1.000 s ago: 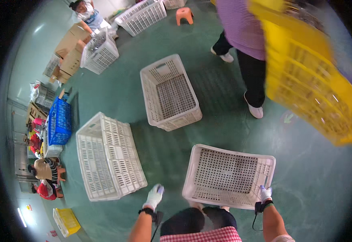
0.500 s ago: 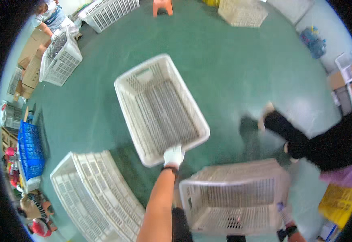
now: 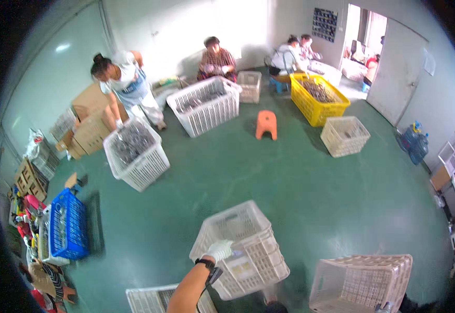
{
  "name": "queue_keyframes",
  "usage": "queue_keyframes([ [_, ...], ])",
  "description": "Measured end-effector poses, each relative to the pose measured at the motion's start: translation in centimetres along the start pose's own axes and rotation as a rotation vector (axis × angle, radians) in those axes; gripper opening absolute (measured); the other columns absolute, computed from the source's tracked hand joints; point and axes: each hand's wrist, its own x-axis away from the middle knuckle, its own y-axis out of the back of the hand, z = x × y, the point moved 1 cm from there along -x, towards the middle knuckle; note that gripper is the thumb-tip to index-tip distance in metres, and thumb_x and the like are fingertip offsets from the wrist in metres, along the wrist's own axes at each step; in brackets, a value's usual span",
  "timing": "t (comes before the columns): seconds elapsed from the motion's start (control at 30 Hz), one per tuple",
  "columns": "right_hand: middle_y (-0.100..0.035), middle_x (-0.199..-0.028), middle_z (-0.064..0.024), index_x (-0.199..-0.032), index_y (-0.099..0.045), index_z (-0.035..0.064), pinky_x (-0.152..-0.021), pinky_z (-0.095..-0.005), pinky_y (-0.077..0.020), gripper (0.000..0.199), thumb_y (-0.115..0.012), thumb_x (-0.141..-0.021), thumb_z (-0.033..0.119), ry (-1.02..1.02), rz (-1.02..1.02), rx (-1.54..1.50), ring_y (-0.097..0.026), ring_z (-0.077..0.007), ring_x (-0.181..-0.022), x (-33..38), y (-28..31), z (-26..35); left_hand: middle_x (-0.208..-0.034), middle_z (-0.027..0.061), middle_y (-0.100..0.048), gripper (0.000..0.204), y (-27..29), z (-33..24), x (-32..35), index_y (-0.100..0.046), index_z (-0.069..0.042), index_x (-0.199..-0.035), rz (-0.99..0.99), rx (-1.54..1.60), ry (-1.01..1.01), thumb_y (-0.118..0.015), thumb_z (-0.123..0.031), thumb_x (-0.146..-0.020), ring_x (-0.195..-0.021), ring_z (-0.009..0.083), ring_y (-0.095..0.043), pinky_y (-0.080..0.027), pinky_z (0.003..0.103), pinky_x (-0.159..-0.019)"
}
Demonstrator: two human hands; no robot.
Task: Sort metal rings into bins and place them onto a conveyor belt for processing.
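left hand (image 3: 220, 250): gripping middle crate (image 3: 253, 261) | right hand (image 3: 385, 308): at right crate (image 3: 400, 276), grip cannot tell | progress: seemingly partway, left crate (image 3: 143, 300) untouched

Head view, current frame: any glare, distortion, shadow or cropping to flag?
Head view, top: strong glare washes out part of the back wall; head view, right: fisheye distortion makes the door lean; head view, left: a dark shadow lies right of the blue crate; head view, bottom: the edge crops the right hand.
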Motion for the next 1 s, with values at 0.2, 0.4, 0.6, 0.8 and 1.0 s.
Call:
queue_keyframes([
  [0.2, -0.057, -0.073, -0.0115, -0.091, -0.057, -0.0004, -0.061, -0.038, -0.0429, 0.028, -0.061, -0.07, 0.018, 0.336, -0.49, 0.319, -0.053, -0.0237, -0.066, -2.8, -17.3, 18.8, -0.091, 0.0121, -0.066, 0.045, 16.5, 8.5, 10.7, -0.06, -0.001, -0.108, -0.336, 0.47, 0.154, -0.066, -0.035, -0.079, -0.08, 0.0238, -0.061, -0.046, 0.036, -0.073],
  [0.4, -0.057, -0.073, -0.0131, -0.083, -0.055, 0.0007, -0.063, -0.0391, -0.0424, 0.022, -0.058, -0.068, 0.015, 0.747, -0.475, 0.689, -0.055, -0.0269, -0.068, -4.3, -35.8, 36.0, -0.073, 0.0008, -0.061, 0.024, 23.3, 15.0, 27.2, -0.062, 0.002, -0.091, -0.583, 1.14, 0.57, -0.07, -0.014, -0.075, -0.06, 0.0084, -0.053, -0.044, 0.025, -0.054],
  [0.6, -0.057, -0.074, -0.012, -0.082, -0.055, 0.0019, -0.064, -0.038, -0.0422, 0.02, -0.056, -0.069, 0.017, 1.232, 0.089, 0.746, -0.055, -0.026, -0.07, 0.7, -69.1, 54.6, -0.074, 0.0008, -0.061, 0.022, 25.2, 22.0, 30.9, -0.062, 0.001, -0.095, -1.028, 1.462, 0.487, -0.067, -0.011, -0.078, -0.059, 0.0083, -0.053, -0.043, 0.025, -0.05],
  [0.8, -0.057, -0.074, -0.0108, -0.081, -0.054, 0.0031, -0.064, -0.0369, -0.0421, 0.018, -0.054, -0.07, 0.018, 1.499, 0.414, 0.9, -0.055, -0.025, -0.071, 9.9, -87.1, 62.8, -0.07, 0.0027, -0.061, 0.016, 21.7, 30.2, 36.8, -0.063, 0.001, -0.089, -1.348, 1.489, 0.825, -0.068, -0.007, -0.076, -0.058, 0.0091, -0.053, -0.043, 0.025, -0.051],
  [1.0, -0.056, -0.092, -0.0106, -0.095, -0.056, 0.0014, -0.081, -0.0383, -0.0378, 0.036, -0.048, -0.073, 0.029, 0.126, 1.051, 0.064, -0.05, -0.0238, -0.09, 24.0, -105.1, 64.4, -0.069, 0.0029, -0.061, 0.012, 19.6, 41.1, 45.8, -0.062, 0.001, -0.086, -1.637, 1.478, 1.08, -0.064, -0.002, -0.075, -0.056, 0.0101, -0.052, -0.043, 0.025, -0.052],
])
